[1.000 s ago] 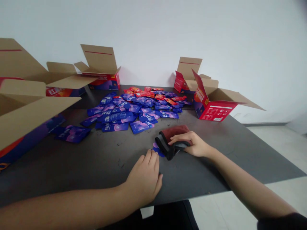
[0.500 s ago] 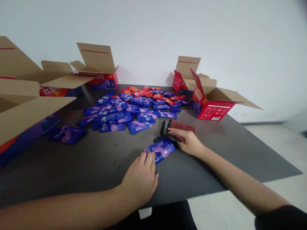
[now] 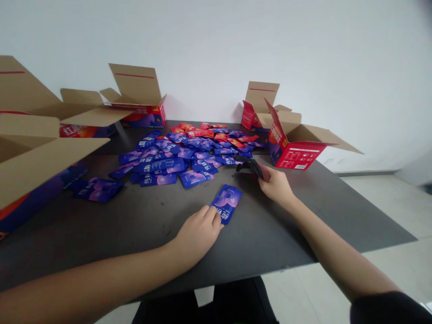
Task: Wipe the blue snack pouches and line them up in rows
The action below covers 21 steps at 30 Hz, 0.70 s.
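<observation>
My left hand (image 3: 199,234) has its fingers closed on the lower left corner of a blue-purple pouch (image 3: 229,198) that lies at a slant near the table's front. To the right, my right hand (image 3: 278,185) grips a folded brown cloth (image 3: 265,173) along with a black clip-like tool (image 3: 250,164), lifted off the table. The tool's exact kind is not clear. Beyond both hands spreads a heap of blue pouches (image 3: 162,164), with red pouches (image 3: 199,132) mixed in toward the back.
A red open carton (image 3: 300,155) stands at right, with a smaller open box (image 3: 249,116) behind it. Open cartons line the left side, one box (image 3: 141,116) at the back and a large one (image 3: 37,193) close by. Two dark pouches (image 3: 97,189) lie beside the large carton.
My right hand has raised the brown cloth and black tool off the table and tilted them. The pouch under my left hand has turned more upright and now lies uncovered by the tool.
</observation>
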### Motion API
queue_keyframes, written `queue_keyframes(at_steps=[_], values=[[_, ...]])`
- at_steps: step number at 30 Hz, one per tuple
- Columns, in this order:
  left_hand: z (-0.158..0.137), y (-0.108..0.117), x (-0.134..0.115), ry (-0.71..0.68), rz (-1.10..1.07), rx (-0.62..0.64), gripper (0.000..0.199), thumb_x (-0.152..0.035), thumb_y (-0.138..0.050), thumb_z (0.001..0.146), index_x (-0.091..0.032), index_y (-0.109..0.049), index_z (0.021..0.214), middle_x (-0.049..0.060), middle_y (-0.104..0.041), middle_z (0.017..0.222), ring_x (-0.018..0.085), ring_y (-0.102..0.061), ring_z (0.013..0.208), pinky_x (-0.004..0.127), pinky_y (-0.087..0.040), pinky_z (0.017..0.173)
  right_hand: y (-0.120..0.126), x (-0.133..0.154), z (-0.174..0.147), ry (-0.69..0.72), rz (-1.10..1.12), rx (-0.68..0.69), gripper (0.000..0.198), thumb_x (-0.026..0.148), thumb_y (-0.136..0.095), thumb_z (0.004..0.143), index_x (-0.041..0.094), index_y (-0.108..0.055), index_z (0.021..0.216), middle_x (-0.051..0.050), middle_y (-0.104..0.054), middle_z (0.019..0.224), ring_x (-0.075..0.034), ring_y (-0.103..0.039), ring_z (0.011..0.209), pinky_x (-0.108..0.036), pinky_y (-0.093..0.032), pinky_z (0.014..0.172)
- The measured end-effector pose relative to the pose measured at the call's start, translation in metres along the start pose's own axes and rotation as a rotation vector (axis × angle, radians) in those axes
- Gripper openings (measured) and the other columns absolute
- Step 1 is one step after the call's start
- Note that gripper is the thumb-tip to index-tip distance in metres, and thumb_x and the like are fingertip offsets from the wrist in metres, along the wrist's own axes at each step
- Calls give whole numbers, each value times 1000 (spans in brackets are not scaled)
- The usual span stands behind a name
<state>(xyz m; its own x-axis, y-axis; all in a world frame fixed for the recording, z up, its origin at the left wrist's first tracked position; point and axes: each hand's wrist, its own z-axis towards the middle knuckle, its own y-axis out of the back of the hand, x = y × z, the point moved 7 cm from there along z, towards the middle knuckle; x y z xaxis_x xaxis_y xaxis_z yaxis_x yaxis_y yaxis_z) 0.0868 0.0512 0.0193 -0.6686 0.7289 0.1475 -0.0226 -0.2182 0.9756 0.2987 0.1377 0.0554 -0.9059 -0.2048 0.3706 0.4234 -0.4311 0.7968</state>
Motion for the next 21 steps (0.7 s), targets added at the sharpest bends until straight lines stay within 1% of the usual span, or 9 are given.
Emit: queue_keyframes(at_steps=[2, 3, 5, 7, 9, 12, 14, 18, 21], values=[[-2, 1, -5, -14, -6, -6, 25, -20, -44, 93, -7, -65, 98, 14, -64, 96, 28, -58, 91, 38, -48, 74, 8, 28, -17, 88, 159, -69, 43, 12, -52, 71, 19, -63, 112, -5, -72, 92, -24, -68, 83, -32, -54, 74], [-3, 1, -6, -6, -26, -12, 27, -23, -45, 92, -6, -66, 100, 16, -65, 99, 29, -58, 95, 39, -48, 78, 7, 48, -29, 185, 238, -46, 48, 10, -51, 70, 19, -60, 117, -6, -71, 102, -24, -67, 93, -33, -53, 81], [-8, 2, -7, 28, -76, -21, 31, -26, -45, 92, -8, -65, 106, 16, -65, 105, 30, -56, 103, 42, -46, 85, -12, 92, -57, 482, 325, 200, 60, 8, -51, 67, 20, -55, 125, -7, -64, 122, -24, -60, 112, -34, -48, 96], [-13, 1, -9, 37, -115, -18, 33, -28, -43, 92, -14, -63, 114, 13, -64, 113, 29, -55, 109, 44, -43, 92, -30, 111, -76, 628, 305, 349, 68, 6, -52, 65, 17, -50, 132, -11, -57, 132, -24, -53, 122, -37, -43, 103], [-16, 0, -12, 29, -131, -5, 38, -32, -42, 92, -14, -59, 121, 13, -62, 121, 28, -53, 113, 44, -42, 95, -42, 104, -73, 588, 239, 353, 70, 5, -52, 63, 15, -49, 133, -13, -52, 137, -25, -48, 127, -40, -40, 106], [-18, -4, -16, 30, -135, 40, 52, -40, -44, 90, -4, -55, 126, 22, -53, 132, 32, -50, 119, 42, -43, 94, -50, 81, -55, 444, 165, 285, 69, 3, -50, 63, 15, -52, 131, -14, -48, 140, -26, -45, 130, -45, -38, 107], [-18, -8, -18, 50, -133, 81, 52, -40, -46, 89, -3, -56, 125, 23, -55, 130, 33, -52, 117, 42, -43, 93, -50, 79, -52, 479, 170, 287, 69, 4, -51, 64, 16, -51, 132, -13, -48, 140, -27, -43, 131, -46, -37, 109], [-18, -6, -17, 77, -145, 110, 48, -37, -47, 89, -9, -57, 125, 19, -59, 125, 32, -54, 114, 44, -41, 96, -50, 97, -65, 684, 261, 383, 70, 6, -53, 64, 17, -50, 133, -10, -49, 140, -24, -42, 132, -44, -35, 110], [-18, -3, -17, 65, -156, 166, 58, -42, -48, 87, -5, -51, 130, 21, -51, 135, 34, -49, 120, 44, -42, 95, -48, 87, -55, 529, 258, 288, 68, 4, -51, 64, 18, -52, 131, -11, -54, 135, -24, -47, 128, -46, -38, 108]])
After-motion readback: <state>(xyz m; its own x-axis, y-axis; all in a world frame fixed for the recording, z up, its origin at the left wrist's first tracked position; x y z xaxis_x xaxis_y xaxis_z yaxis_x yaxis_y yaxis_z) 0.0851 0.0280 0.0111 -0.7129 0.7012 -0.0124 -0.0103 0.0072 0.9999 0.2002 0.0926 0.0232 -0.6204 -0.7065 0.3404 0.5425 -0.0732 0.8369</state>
